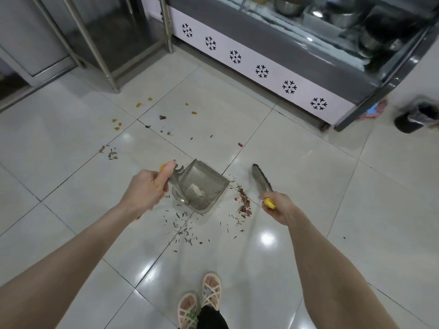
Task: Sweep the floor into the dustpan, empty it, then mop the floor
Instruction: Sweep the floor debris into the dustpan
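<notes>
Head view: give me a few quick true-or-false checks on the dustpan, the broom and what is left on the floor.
1. The left grip holds the dustpan by its handle. True.
2. The broom head sits inside the dustpan. False: it is outside the pan, to its right and apart from it.
3. Reddish scraps lie between the dustpan's mouth and the broom head. True.
4. The right grip is empty. False: it holds the broom's yellow-tipped handle.
5. The floor beyond the dustpan is swept clean. False: yellow bits and dark scraps lie there.
</notes>
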